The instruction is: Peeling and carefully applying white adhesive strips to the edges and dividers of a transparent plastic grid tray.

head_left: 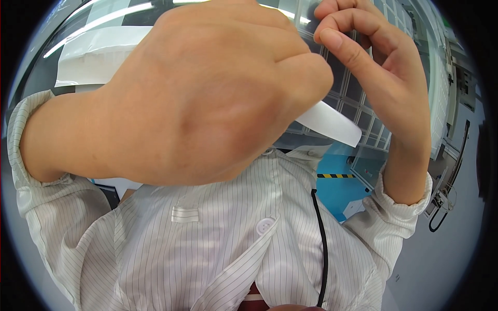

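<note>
My left hand (228,88) fills the middle of the view, close to the camera, its back toward me. Its fingers bend down and away, so the fingertips and anything in them are hidden. At the upper right, my right hand (384,67) is raised with thumb and forefinger brought together and the other fingers curled. What lies between those two tips, if anything, is too small to make out. A white strip (334,124) sticks out from behind my left hand on the right. White sheet-like material (104,57) shows behind my left wrist; whether the two join is hidden.
Clear divided trays (358,93) with square compartments lie beneath and beyond my right hand. Blue surface with a yellow-and-black striped band (336,175) shows below them. A black cord (322,243) hangs down my striped shirt. Equipment with a dark cable (459,160) stands at the right.
</note>
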`<move>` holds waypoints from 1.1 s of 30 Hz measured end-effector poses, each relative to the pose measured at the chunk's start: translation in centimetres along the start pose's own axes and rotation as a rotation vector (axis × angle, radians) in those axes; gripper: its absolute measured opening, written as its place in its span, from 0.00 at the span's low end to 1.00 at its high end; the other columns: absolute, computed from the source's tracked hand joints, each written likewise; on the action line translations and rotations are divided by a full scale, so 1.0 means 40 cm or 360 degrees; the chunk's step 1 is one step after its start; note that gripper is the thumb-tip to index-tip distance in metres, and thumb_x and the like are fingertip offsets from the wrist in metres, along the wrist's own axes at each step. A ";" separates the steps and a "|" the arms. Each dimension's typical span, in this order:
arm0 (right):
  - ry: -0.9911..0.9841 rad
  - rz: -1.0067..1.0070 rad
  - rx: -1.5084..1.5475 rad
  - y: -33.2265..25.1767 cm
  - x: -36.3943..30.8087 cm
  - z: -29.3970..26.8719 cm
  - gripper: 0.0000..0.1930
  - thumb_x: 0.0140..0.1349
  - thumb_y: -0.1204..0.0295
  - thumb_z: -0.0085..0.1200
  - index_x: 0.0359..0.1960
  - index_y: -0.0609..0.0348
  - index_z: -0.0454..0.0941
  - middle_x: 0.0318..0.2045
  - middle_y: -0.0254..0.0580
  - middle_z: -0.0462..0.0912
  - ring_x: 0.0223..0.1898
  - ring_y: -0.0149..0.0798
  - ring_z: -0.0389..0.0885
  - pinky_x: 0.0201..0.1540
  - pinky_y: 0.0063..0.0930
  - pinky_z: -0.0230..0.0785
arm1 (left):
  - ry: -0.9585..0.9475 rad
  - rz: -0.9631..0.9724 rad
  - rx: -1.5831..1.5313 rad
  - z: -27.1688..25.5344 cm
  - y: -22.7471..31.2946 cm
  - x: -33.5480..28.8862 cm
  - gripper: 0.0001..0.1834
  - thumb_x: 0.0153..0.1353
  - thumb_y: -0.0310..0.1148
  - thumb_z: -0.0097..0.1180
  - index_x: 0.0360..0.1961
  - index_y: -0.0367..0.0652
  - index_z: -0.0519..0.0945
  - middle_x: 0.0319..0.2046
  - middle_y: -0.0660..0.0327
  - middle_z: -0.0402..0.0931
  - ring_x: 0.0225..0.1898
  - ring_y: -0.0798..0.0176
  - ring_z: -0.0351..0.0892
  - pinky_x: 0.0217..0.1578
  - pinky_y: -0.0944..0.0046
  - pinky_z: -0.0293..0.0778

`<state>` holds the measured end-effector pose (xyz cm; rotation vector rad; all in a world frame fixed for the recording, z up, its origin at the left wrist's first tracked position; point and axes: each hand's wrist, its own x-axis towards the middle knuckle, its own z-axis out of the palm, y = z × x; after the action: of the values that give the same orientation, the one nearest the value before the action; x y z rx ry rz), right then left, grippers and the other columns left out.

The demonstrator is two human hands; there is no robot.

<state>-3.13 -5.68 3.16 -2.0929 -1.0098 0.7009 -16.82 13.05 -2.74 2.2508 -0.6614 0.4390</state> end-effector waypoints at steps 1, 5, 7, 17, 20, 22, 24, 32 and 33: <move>0.0004 0.0020 -0.0019 0.009 0.003 0.001 0.05 0.64 0.76 0.60 0.34 0.65 0.79 0.41 0.40 0.77 0.37 0.27 0.73 0.41 0.21 0.67 | -0.0004 -0.0003 -0.0012 -0.001 0.007 -0.002 0.04 0.58 0.24 0.57 0.34 0.35 0.77 0.30 0.53 0.77 0.32 0.54 0.77 0.35 0.59 0.73; 0.0129 -0.0215 -0.0223 0.051 0.004 0.032 0.06 0.65 0.76 0.59 0.37 0.65 0.76 0.39 0.41 0.76 0.35 0.28 0.72 0.40 0.20 0.66 | -0.0010 -0.0029 -0.0044 0.014 -0.007 0.026 0.04 0.59 0.24 0.57 0.34 0.36 0.77 0.29 0.54 0.76 0.31 0.55 0.76 0.34 0.60 0.73; 0.0257 -0.0486 -0.0386 0.057 0.000 0.037 0.07 0.65 0.76 0.59 0.38 0.65 0.74 0.38 0.41 0.75 0.34 0.29 0.71 0.40 0.20 0.66 | -0.0015 -0.0043 -0.0051 0.014 0.006 0.032 0.03 0.60 0.25 0.57 0.34 0.36 0.77 0.29 0.54 0.76 0.31 0.56 0.76 0.34 0.60 0.72; 0.0122 -0.0719 0.0065 0.074 -0.094 -0.004 0.12 0.68 0.77 0.55 0.50 0.67 0.71 0.42 0.37 0.79 0.42 0.27 0.76 0.50 0.19 0.68 | -0.0092 -0.0071 0.0037 -0.001 0.014 0.115 0.03 0.63 0.26 0.57 0.35 0.38 0.77 0.28 0.56 0.74 0.29 0.59 0.74 0.33 0.61 0.71; 0.0193 -0.0436 0.0251 0.084 -0.147 -0.030 0.14 0.65 0.81 0.57 0.51 0.68 0.72 0.42 0.37 0.79 0.42 0.27 0.77 0.49 0.20 0.69 | -0.0113 -0.0108 0.0079 0.004 0.052 0.171 0.03 0.64 0.26 0.56 0.36 0.38 0.77 0.27 0.57 0.74 0.29 0.60 0.73 0.33 0.62 0.70; 0.0237 -0.0370 0.0321 0.097 -0.172 -0.061 0.14 0.65 0.81 0.57 0.51 0.68 0.73 0.43 0.37 0.79 0.42 0.27 0.76 0.48 0.20 0.69 | -0.0127 -0.0129 0.0102 0.002 0.069 0.196 0.03 0.64 0.27 0.56 0.36 0.39 0.77 0.27 0.57 0.74 0.28 0.60 0.73 0.32 0.62 0.70; 0.0278 -0.0300 0.0386 0.108 -0.188 -0.079 0.14 0.64 0.82 0.58 0.51 0.68 0.73 0.43 0.37 0.79 0.42 0.27 0.76 0.48 0.19 0.69 | -0.0146 -0.0209 0.0145 0.007 0.098 0.215 0.03 0.60 0.24 0.59 0.35 0.37 0.79 0.28 0.56 0.77 0.29 0.58 0.77 0.31 0.62 0.72; 0.0367 -0.0604 0.0000 0.131 -0.221 -0.096 0.08 0.59 0.85 0.60 0.40 0.68 0.80 0.40 0.41 0.83 0.39 0.30 0.79 0.44 0.22 0.70 | -0.0082 -0.0205 0.0084 0.051 0.092 0.211 0.04 0.59 0.23 0.63 0.35 0.37 0.82 0.25 0.57 0.77 0.25 0.58 0.76 0.25 0.62 0.68; 0.0359 -0.0604 0.0000 0.136 -0.222 -0.094 0.08 0.59 0.85 0.60 0.40 0.68 0.80 0.40 0.41 0.83 0.39 0.30 0.79 0.44 0.22 0.70 | -0.0095 -0.0232 0.0031 0.056 0.096 0.208 0.04 0.59 0.23 0.63 0.35 0.37 0.82 0.25 0.57 0.77 0.24 0.57 0.76 0.25 0.62 0.69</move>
<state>-2.94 -16.73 2.66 -1.8541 -1.2275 0.2684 -12.07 6.40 2.00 2.3194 -0.5202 0.3088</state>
